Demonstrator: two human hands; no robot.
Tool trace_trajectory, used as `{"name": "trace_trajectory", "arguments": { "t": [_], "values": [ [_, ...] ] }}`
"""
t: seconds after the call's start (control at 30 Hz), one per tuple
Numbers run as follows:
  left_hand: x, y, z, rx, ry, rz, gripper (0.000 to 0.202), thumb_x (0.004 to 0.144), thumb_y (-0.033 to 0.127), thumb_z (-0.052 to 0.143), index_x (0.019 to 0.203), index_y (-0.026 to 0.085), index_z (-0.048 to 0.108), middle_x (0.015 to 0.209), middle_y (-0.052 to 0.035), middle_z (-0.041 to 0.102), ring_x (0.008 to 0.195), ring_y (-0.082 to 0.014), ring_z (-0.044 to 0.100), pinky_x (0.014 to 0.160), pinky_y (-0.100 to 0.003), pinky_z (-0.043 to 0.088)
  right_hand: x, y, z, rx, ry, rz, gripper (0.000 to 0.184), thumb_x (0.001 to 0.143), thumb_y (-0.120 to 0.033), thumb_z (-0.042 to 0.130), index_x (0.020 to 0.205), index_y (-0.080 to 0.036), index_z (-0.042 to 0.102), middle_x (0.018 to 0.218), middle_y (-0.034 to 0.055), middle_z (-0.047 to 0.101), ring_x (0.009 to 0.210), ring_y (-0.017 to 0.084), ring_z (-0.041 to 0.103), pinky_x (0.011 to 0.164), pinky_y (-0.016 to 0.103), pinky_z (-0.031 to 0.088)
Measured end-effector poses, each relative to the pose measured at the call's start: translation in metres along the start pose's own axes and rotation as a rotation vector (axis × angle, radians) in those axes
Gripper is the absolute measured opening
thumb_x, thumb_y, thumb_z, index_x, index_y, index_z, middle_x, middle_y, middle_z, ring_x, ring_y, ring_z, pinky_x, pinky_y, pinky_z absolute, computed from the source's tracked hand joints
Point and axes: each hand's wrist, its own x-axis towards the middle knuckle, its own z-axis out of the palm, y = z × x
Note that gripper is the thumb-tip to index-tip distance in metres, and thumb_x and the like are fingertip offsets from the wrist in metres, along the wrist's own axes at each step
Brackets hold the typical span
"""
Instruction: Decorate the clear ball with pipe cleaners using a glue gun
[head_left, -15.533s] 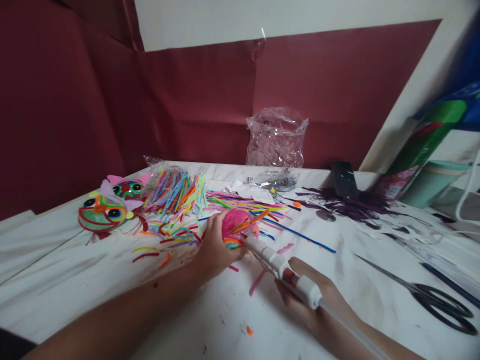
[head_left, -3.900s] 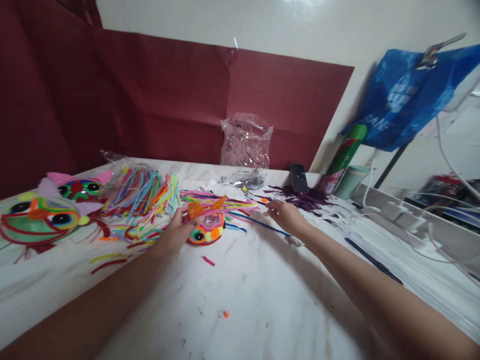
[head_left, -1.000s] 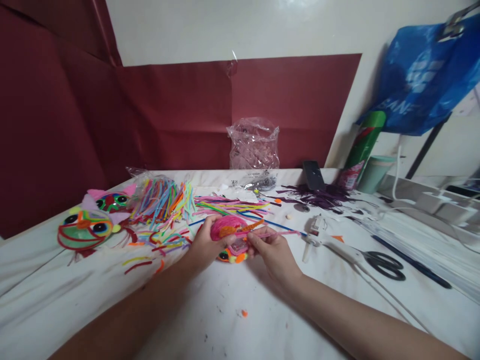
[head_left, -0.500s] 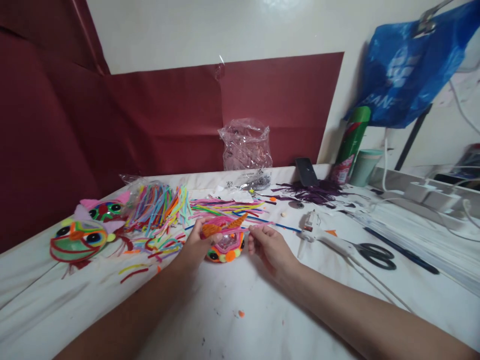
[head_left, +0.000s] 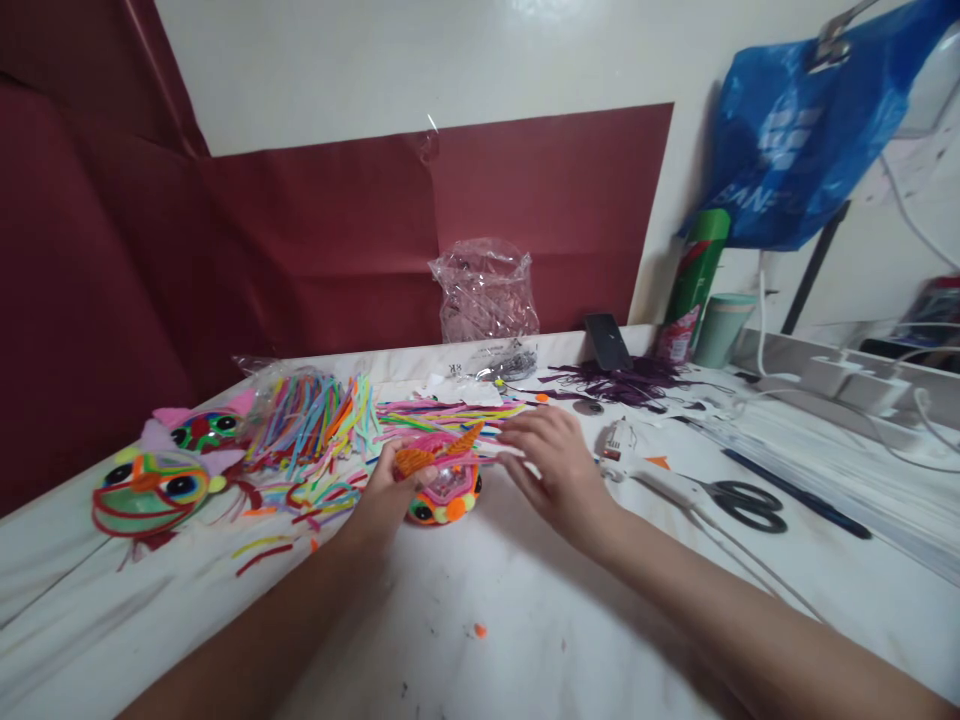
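My left hand [head_left: 386, 490] is closed on a small pink craft ball [head_left: 444, 492] that has orange pipe-cleaner ears, round eyes and pompoms, and holds it on the white table [head_left: 525, 610]. My right hand [head_left: 551, 465] hovers just right of the ball with its fingers stretched out and spread, and I see nothing in it. A pile of coloured pipe-cleaner pieces [head_left: 315, 420] lies behind my left hand. More long pink, yellow and green strands [head_left: 442, 412] lie behind the ball.
Two finished face crafts [head_left: 161, 470] sit at the left. A white glue gun [head_left: 637, 468], black scissors [head_left: 739, 503] and a blue pen [head_left: 795, 492] lie to the right. Behind are a clear plastic bag [head_left: 484, 292], purple scraps [head_left: 622, 380], a phone [head_left: 606, 342], a green can [head_left: 694, 285] and a cup [head_left: 721, 330].
My right hand has let go of the pink strand it pinched by the ball and now opens out, a little further back and right. The left hand keeps hold of the ball.
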Motion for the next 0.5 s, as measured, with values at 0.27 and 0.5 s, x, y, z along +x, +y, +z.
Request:
{"name": "trace_trajectory", "arguments": {
  "t": [0.27, 0.5],
  "values": [
    [-0.003, 0.006, 0.003, -0.08, -0.113, -0.06, 0.063, 0.062, 0.032, 0.079, 0.119, 0.022, 0.051, 0.091, -0.0017, 0.07, 0.082, -0.0222, 0.067, 0.077, -0.035, 0.052, -0.012, 0.018, 0.016, 0.15, -0.34, 0.142, 0.043, 0.099, -0.036, 0.037, 0.071, -0.02, 0.065, 0.063, 0.0071, 0.063, 0.062, 0.018, 0.052, 0.062, 0.031, 0.038],
    [-0.001, 0.002, 0.002, -0.175, -0.174, -0.064, 0.06, 0.063, 0.025, 0.077, 0.118, 0.022, 0.051, 0.093, -0.0019, 0.068, 0.084, -0.0206, 0.067, 0.08, -0.035, 0.052, -0.005, 0.007, 0.012, 0.501, -0.369, 0.402, 0.048, 0.089, -0.059, 0.047, 0.062, -0.021, 0.061, 0.06, 0.0025, 0.055, 0.057, 0.016, 0.046, 0.056, 0.027, 0.037]
  ]
}}
